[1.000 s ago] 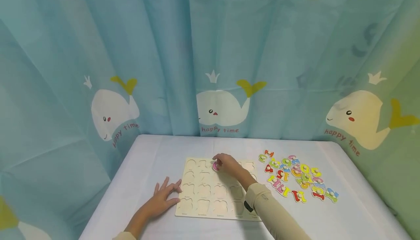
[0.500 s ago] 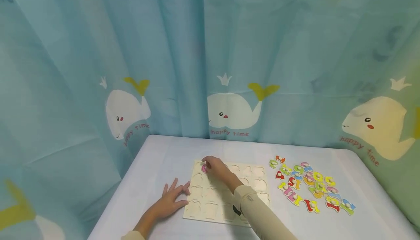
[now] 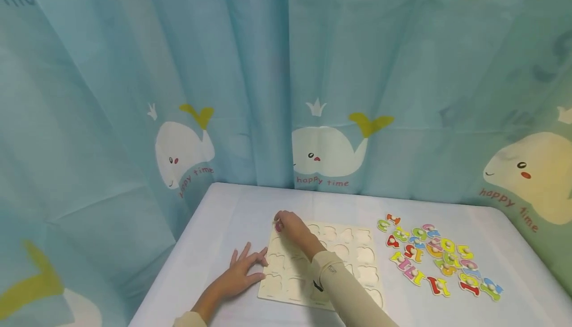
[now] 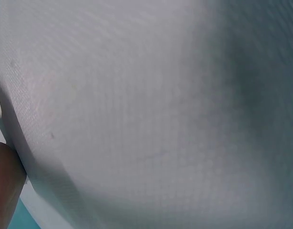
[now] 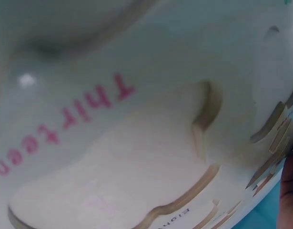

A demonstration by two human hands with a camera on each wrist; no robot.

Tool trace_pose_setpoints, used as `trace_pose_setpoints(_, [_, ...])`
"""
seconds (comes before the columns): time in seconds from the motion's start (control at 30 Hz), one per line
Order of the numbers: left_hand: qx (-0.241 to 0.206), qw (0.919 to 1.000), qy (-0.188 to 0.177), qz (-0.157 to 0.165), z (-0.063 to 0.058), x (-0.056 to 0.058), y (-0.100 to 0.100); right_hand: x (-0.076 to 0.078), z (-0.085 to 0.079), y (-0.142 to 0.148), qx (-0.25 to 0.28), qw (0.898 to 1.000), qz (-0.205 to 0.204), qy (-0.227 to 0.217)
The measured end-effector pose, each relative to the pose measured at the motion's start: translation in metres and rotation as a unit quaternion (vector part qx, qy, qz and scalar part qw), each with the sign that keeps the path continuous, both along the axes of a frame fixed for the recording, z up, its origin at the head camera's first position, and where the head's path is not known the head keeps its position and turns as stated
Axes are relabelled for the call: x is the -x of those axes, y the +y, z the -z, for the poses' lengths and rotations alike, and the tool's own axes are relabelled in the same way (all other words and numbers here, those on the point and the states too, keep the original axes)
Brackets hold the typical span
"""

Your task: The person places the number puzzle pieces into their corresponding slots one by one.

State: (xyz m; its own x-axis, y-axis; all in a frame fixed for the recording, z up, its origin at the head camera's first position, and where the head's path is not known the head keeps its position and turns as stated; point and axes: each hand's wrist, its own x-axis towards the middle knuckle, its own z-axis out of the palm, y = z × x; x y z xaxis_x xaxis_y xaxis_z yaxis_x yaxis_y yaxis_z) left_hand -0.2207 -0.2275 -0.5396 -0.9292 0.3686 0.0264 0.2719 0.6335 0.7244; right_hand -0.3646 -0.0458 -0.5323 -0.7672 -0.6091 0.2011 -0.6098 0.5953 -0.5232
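A pale wooden number puzzle board [image 3: 296, 287] with shaped recesses lies on the table. My right hand [image 3: 292, 228] is over its far left corner and pinches a magenta puzzle piece [image 3: 279, 227], mostly covered by the fingers. My left hand [image 3: 243, 273] rests on the table with fingers spread, the fingertips at the board's left edge. A recess labelled "Thirteen" [image 5: 108, 157] fills much of the right wrist view, with part of the right hand [image 5: 288, 195] at the right edge. Only a fingertip [image 4: 7, 181] shows in the left wrist view.
Several coloured number pieces with small knobs, among them a red-and-yellow one [image 3: 438, 286], lie loosely grouped right of the board. White cloth covers the table [image 3: 241, 213]. A blue curtain [image 3: 250, 69] with whale prints hangs behind it.
My right hand has carried the magenta piece leftward along the board's far row to the far left corner. The left hand stays beside the board. The head view has shifted left.
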Motion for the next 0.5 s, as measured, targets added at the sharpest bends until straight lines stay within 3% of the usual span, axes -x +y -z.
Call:
trace_pose_setpoints(0.1, [0.002,1.0000,0.002,-0.007,0.001,0.001,0.002,-0.001,0.000,0.001,-0.008,1.000,0.005,0.008])
trace_pose_setpoints(0.27, [-0.001,1.0000,-0.001,-0.008,0.005,0.000,0.003,-0.003,0.004,0.007,0.037,0.997,0.036,-0.051])
trace_pose_setpoints(0.5, [-0.006,0.9999,0.002,-0.008,0.003,0.002,0.001,-0.001,-0.005,0.026,0.122,0.983,0.053,-0.125])
